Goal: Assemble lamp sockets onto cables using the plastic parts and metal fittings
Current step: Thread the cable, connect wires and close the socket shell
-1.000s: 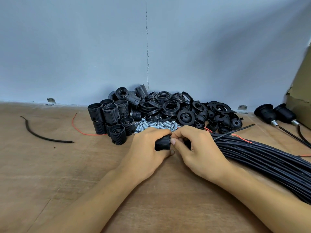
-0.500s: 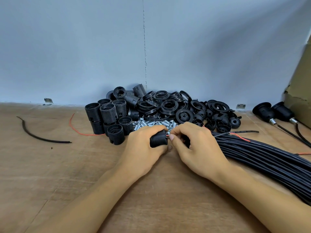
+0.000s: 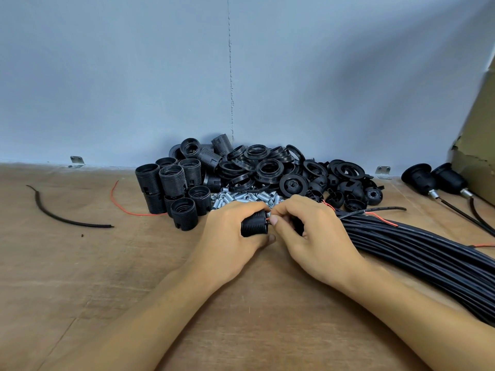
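Two hands, one socket in work.

- Left hand (image 3: 230,231) — fingers curled round a black threaded socket body (image 3: 254,223), held just in front of the heap of metal fittings (image 3: 241,196) and low over the table (image 3: 107,263).
- Right hand (image 3: 313,236) — fingers bent, thumb and forefinger pinched together at the end of the socket body that faced it, where a thin red wire (image 3: 268,223) showed. What else that hand enclosed could not be told.
- Cable bundle (image 3: 415,245) — black, to the right of the fittings.
- Loose socket bodies (image 3: 174,183) — left of the fittings, several upright.
- Rings and caps (image 3: 267,167) — heaped behind the fittings, against the wall.
- Finished sockets (image 3: 434,178) — two, on cables, well to the right of the fittings.

Hazards, as judged:

- The red wire looked fine and limp. Pushed off-line, it would likely buckle at the opening rather than enter.
- The join sat behind the fingertips, so a wire in the wrong hole could pass unnoticed.
- The socket body was round and ribbed, so a slack left-hand grip could let it turn or drop into the fittings.
- A knuckle nudging the heap could send fittings rolling across the table.
- Weight from the cable bundle could drag the wire back out.
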A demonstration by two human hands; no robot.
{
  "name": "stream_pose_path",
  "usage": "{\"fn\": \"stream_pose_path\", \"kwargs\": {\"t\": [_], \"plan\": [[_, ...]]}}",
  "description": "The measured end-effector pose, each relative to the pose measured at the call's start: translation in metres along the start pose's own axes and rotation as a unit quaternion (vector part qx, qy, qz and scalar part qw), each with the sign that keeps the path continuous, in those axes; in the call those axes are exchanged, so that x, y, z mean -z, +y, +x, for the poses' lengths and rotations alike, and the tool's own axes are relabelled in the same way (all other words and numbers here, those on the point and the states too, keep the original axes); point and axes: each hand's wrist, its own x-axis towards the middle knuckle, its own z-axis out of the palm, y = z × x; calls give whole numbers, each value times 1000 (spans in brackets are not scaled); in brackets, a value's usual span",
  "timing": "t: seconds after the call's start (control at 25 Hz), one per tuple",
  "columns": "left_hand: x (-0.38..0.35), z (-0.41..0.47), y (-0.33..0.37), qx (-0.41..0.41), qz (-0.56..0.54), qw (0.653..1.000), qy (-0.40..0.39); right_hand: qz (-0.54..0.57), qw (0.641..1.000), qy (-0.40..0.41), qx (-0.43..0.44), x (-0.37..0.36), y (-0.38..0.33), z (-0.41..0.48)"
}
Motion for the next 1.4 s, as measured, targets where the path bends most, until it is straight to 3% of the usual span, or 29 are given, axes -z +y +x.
{"fn": "stream_pose_path", "kwargs": {"t": [0.32,0.6,1.4], "plan": [[-1,0,1,-25,11,1000,-9,23,1000,0,-22,-1,-1,-1],[1,-1,3,5,-39,999,-17,50,998,-4,-37,-1,-1,-1],[0,-2,3,-21,-18,1000,-11,37,999,-19,-12,-1,-1,-3]]}}
